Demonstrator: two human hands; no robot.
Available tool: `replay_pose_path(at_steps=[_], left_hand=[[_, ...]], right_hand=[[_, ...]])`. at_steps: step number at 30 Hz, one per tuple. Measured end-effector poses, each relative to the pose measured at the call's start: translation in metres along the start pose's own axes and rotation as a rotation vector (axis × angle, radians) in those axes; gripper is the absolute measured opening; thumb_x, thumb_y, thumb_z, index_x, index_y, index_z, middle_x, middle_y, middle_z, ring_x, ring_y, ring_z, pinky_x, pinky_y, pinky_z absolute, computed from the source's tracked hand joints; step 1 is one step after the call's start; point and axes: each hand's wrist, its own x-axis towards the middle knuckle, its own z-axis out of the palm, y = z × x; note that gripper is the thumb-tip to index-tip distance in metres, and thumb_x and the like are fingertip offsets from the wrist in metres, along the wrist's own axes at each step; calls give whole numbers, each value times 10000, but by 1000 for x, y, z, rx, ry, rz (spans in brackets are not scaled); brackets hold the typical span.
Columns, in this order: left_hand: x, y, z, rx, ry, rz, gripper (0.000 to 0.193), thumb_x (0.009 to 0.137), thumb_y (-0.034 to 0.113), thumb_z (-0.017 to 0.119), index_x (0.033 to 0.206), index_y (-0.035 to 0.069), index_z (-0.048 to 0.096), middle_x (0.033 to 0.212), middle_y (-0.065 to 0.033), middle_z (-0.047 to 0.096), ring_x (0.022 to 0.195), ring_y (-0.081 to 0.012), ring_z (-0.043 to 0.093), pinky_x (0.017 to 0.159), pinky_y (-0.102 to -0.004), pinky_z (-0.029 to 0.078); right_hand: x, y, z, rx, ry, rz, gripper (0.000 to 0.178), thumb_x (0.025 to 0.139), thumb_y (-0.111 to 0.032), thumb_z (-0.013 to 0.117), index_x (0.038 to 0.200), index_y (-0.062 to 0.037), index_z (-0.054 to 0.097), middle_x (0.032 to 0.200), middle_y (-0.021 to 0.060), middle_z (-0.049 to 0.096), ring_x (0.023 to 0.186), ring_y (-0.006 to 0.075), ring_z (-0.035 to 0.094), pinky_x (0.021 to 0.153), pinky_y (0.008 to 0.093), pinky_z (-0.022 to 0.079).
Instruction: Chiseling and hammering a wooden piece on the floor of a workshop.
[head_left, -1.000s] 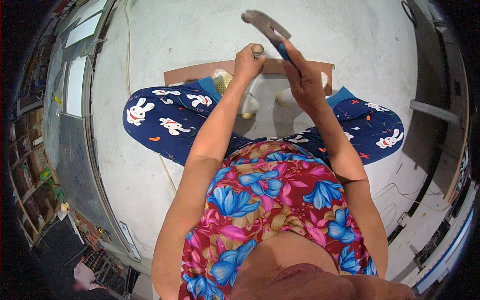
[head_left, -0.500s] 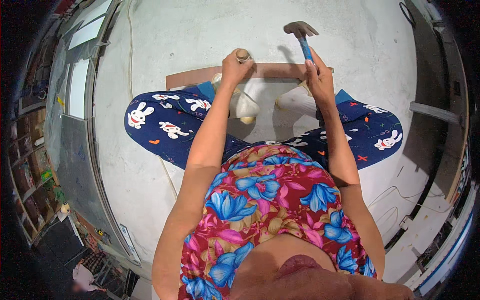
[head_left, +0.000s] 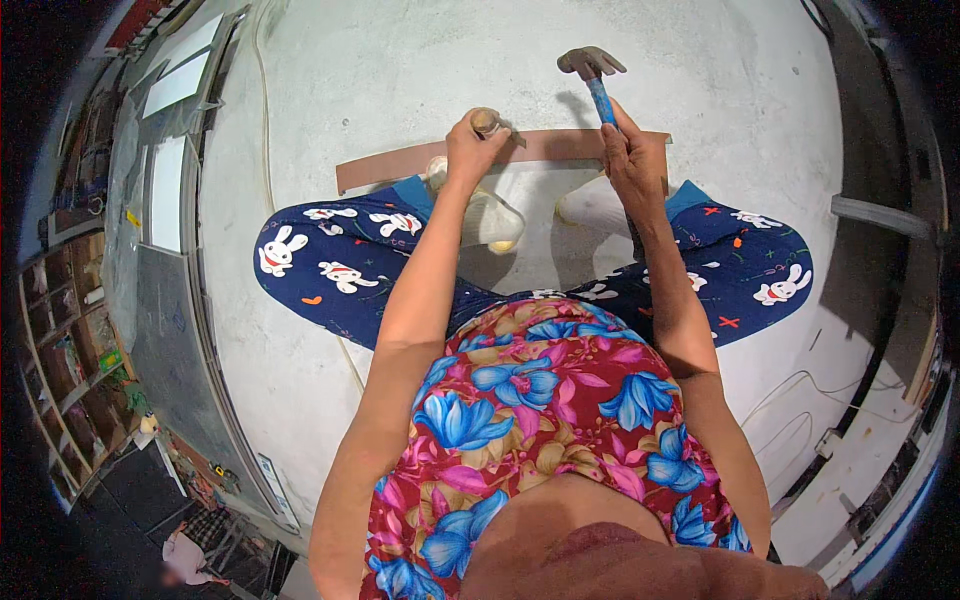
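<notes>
My left hand is wrapped round a wooden-handled chisel. The round butt of the handle faces up, and most of the tool is hidden by my fingers; a bit of its blade appears to show over the board. Under it, a long brown board lies crosswise on the floor beyond my feet. In my right hand is a claw hammer, gripped by its blue handle. The hammer's dark metal head is raised, apart from the chisel and to its right.
My legs in blue rabbit-print trousers are folded outward, with light-coloured footwear close to the board. A thin cable runs along the pale floor at left. Shelving stands far left; a grey bar juts in from the right.
The hammer and my right hand have shifted slightly left. My left hand still grips the chisel, a little lower in the picture. The whole view has tilted slightly.
</notes>
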Motion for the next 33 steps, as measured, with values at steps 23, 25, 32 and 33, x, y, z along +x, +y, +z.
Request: replay_pose_path(at_steps=[23, 25, 32, 33], left_hand=[[0, 10, 15, 73, 79, 46, 296, 676, 179, 725, 892, 12, 610, 800, -133, 654, 736, -234, 634, 673, -328, 492], [1, 9, 15, 71, 80, 41, 293, 677, 175, 723, 888, 9, 607, 800, -136, 654, 736, -239, 635, 674, -333, 493], [1, 9, 14, 71, 64, 21, 286, 681, 148, 698, 905, 2, 596, 827, -169, 644, 790, -289, 637, 711, -356, 493], [1, 7, 14, 71, 70, 19, 286, 681, 148, 698, 905, 2, 596, 827, -169, 644, 790, -289, 637, 711, -356, 493]], right_hand=[[-3, -8, 12, -77, -149, 71, 361, 922, -122, 448, 1278, -69, 453, 1043, 139, 616, 965, 169, 561, 839, 307, 426], [-2, -26, 16, -106, -229, -17, 375, 914, -120, 463, 1288, -105, 443, 1090, 188, 592, 993, 210, 583, 822, 318, 443], [-2, -75, 30, -110, -205, -406, 424, 891, -129, 510, 1304, -153, 420, 1019, 235, 595, 903, 329, 621, 716, 351, 478], [-4, -67, 31, -163, -290, -287, 421, 887, -136, 517, 1297, -147, 425, 964, 244, 595, 884, 354, 612, 703, 369, 474]])
